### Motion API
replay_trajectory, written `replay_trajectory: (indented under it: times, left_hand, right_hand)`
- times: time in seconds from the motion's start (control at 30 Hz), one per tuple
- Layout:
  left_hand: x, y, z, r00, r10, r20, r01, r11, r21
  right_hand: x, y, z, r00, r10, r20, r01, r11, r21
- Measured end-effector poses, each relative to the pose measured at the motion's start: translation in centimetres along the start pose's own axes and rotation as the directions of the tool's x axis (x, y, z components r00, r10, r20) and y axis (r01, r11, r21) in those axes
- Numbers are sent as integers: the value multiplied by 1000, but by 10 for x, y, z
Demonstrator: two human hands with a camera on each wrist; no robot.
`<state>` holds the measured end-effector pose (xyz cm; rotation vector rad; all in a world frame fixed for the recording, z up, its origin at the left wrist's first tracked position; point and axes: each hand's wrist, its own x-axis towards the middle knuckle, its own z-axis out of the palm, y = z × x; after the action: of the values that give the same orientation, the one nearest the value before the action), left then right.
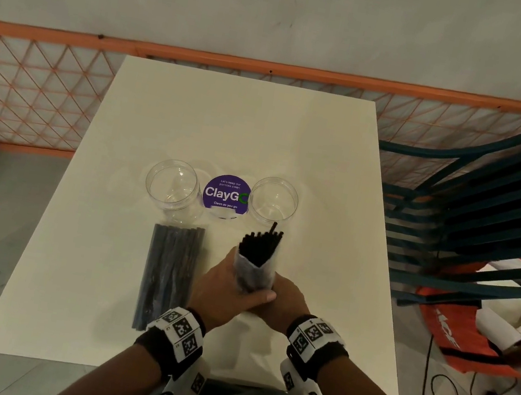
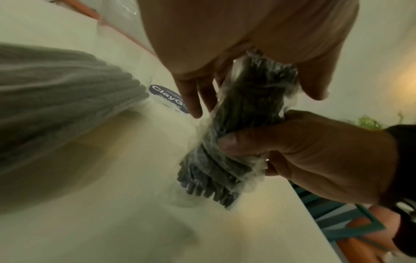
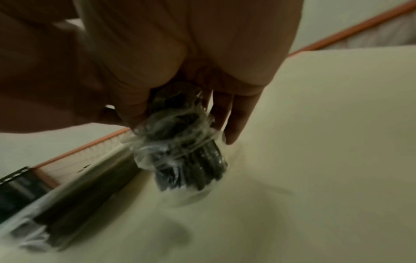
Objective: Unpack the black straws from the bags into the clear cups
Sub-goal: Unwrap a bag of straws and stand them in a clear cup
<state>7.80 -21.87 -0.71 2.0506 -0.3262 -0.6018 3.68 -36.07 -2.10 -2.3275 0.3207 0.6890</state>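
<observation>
- The task is sitting at an early stage: both wide clear plastic cups, the left one (image 1: 172, 186) at 11 o'clock from the hands and the right one (image 1: 273, 201) at 12 o'clock, are standing upright on the white rectangular table (image 1: 171, 105) with no straws showing in either
- 1 crinkly clear plastic bag of black straws (image 1: 254, 271) is being held upright over the table, open end up, with the black straw tips (image 1: 261, 242) poking out of its mouth just in front of the right cup
- The left hand (image 1: 225, 290) is curling round the bag's lower part, thumb (image 1: 264, 296) pressing across the front
- The right hand (image 1: 287, 301) is gripping the same bag from the other side; in the left wrist view its thumb (image 2: 229, 140) is pinching the plastic against the bundle
- The bag's bottom end (image 3: 191, 176) is hovering close to the tabletop; whether it is touching, I cannot tell
- A 2nd clear bag of black straws (image 1: 168, 277) is lying flat at 9 o'clock from the hands, apparently sealed and untouched
- A round purple ClayGo sticker (image 1: 225, 195) is lying between the 2 cups
- Judging from this, 0 straws are in the cups; still left are pulling this bundle free, dropping it into a cup, then opening and emptying the 2nd bag
</observation>
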Motion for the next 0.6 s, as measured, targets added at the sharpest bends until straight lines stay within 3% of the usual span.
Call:
replay_trajectory:
  times: [0.1, 0.27, 0.37, 0.43, 0.5, 0.53, 0.6]
  left_hand:
    - [8, -2, -4, 994, -107, 26, 110, 981, -157]
    - [17, 29, -46, 989, -126, 73, 145, 832, -535]
    - [22, 46, -61, 978, -170, 123, 209, 731, -650]
    - [25, 53, -71, 972, -175, 158, 235, 684, -690]
    - [22, 66, -83, 975, -54, 214, 193, 678, -709]
    - [19, 74, -76, 979, -12, 206, 152, 717, -680]
    - [44, 83, -72, 980, -200, 19, 194, 916, -350]
  right_hand:
    - [-12, -23, -10, 998, -66, 19, 67, 996, -58]
    - [-35, -28, -43, 980, -200, 20, 196, 972, 132]
    - [-45, -25, -70, 925, -322, -200, 302, 946, -121]
    - [-44, -24, -84, 766, -534, -359, 355, 816, -457]
    - [-36, -28, -90, 555, -777, -297, 384, 556, -737]
    - [-31, -33, -91, 468, -853, -232, 414, 444, -795]
    - [-17, -44, -95, 340, -933, -117, 475, 278, -835]
